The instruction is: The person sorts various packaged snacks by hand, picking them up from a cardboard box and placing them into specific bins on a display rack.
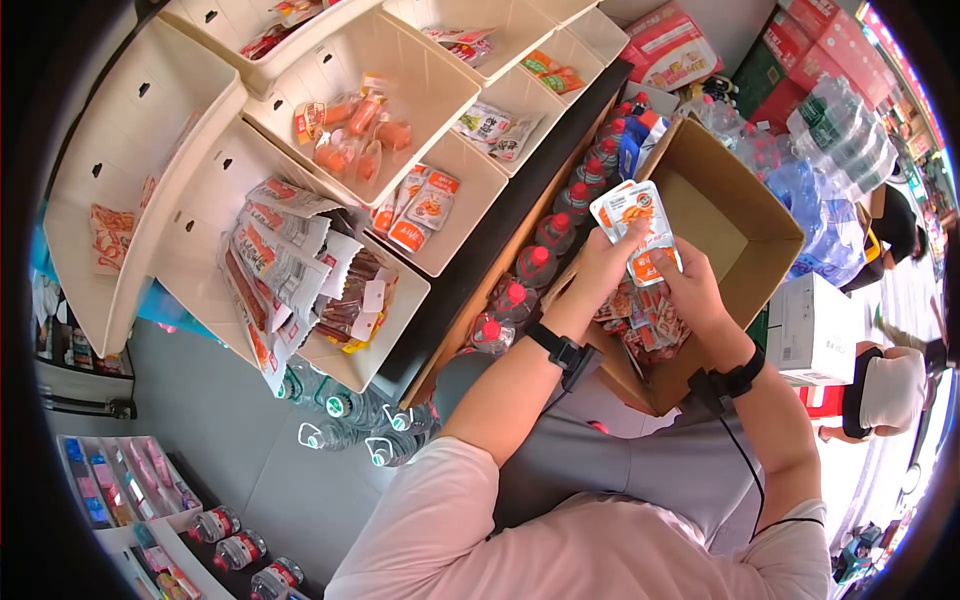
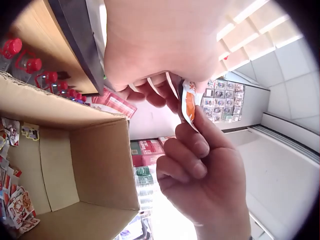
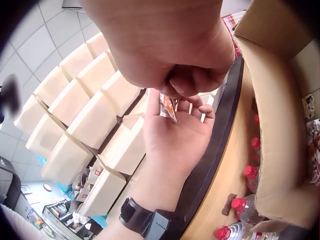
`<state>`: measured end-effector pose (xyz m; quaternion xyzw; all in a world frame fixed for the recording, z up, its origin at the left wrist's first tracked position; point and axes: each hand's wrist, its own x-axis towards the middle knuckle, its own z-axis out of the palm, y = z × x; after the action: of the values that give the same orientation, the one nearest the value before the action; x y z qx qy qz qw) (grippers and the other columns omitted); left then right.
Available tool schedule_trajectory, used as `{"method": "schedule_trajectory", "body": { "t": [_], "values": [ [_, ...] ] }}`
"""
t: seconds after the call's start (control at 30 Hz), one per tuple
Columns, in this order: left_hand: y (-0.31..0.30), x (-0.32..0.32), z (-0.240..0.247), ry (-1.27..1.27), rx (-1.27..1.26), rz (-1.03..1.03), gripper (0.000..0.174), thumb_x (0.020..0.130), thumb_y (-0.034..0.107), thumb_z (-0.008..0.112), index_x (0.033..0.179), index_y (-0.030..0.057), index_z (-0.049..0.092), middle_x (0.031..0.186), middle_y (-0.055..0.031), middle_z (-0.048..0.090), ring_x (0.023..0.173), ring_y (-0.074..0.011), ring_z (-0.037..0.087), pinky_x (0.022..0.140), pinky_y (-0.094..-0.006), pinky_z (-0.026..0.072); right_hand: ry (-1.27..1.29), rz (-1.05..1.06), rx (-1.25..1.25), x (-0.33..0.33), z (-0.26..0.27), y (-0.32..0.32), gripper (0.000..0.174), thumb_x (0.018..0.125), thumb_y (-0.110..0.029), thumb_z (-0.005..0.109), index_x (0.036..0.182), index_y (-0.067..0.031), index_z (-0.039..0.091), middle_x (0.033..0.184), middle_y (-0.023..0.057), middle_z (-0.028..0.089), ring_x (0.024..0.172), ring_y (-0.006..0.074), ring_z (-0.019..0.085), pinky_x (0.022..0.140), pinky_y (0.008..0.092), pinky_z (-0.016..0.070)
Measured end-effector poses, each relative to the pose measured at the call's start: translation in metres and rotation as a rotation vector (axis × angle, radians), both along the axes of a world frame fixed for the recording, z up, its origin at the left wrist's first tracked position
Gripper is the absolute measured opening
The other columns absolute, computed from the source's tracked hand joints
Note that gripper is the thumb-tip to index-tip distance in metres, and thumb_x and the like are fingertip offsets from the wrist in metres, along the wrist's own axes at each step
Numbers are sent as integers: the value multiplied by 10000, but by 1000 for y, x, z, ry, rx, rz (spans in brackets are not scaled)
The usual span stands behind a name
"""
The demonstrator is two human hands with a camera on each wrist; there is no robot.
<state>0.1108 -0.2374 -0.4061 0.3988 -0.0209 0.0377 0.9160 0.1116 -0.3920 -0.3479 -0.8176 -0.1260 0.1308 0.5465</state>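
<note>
Small orange-and-white snack packets [image 1: 640, 212] are held between both hands above an open cardboard box [image 1: 712, 190]. The left hand [image 1: 605, 262] grips them from the left, its thumb on their face. The right hand [image 1: 695, 288] pinches the lower right edge. In the left wrist view the right hand [image 2: 205, 165] has its thumb and curled fingers on a packet [image 2: 189, 102]. The right wrist view shows the packet [image 3: 168, 107] at the palm of the left hand [image 3: 175, 132]. Many loose small packets [image 1: 650, 325] lie in the bottom of the box.
Cream bins [image 1: 450, 225] with snack packets stand at the left. Red-capped bottles [image 1: 536, 262] line the wooden edge beside the box. Large water bottles [image 1: 345, 405] stand on the floor below the bins. Wrapped bottles [image 1: 840, 125] and a white carton [image 1: 808, 330] are at the right.
</note>
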Motion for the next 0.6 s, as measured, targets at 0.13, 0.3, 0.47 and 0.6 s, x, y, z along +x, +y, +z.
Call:
{"method": "schedule_trajectory", "body": {
  "t": [0.13, 0.3, 0.47, 0.6],
  "values": [
    [-2, 2, -4, 4, 31, -1, 349, 1005, 269, 677, 1221, -2, 643, 1135, -59, 702, 1003, -121, 668, 852, -291, 540, 6, -23, 19, -1, -1, 0, 283, 1033, -232, 598, 1189, -6, 664, 692, -33, 564, 583, 41, 457, 518, 250, 393],
    [-1, 0, -6, 38, 82, 17, 378, 1000, 297, 684, 1227, -2, 641, 1144, -62, 703, 1004, -123, 669, 854, -286, 537, -15, -14, 83, 0, -4, 3, 246, 1036, -214, 599, 1151, 1, 634, 754, -20, 586, 618, 39, 464, 566, 243, 405],
    [4, 7, -30, 65, -36, 2, 544, 1071, 451, 493, 1381, 5, 529, 1294, -107, 644, 1169, -184, 630, 1007, -353, 491, 111, -40, 146, 4, 8, 12, 248, 1066, -241, 551, 1102, -3, 612, 747, -22, 563, 606, 40, 457, 559, 235, 405],
    [3, 0, -11, -69, -267, 147, 769, 1059, 645, 219, 1451, 30, 463, 1406, -99, 581, 1262, -218, 559, 1072, -390, 418, 124, -82, 218, 13, 13, 25, 329, 1083, -322, 507, 1066, -12, 616, 731, -21, 557, 570, 32, 438, 508, 225, 374]
  ]
}}
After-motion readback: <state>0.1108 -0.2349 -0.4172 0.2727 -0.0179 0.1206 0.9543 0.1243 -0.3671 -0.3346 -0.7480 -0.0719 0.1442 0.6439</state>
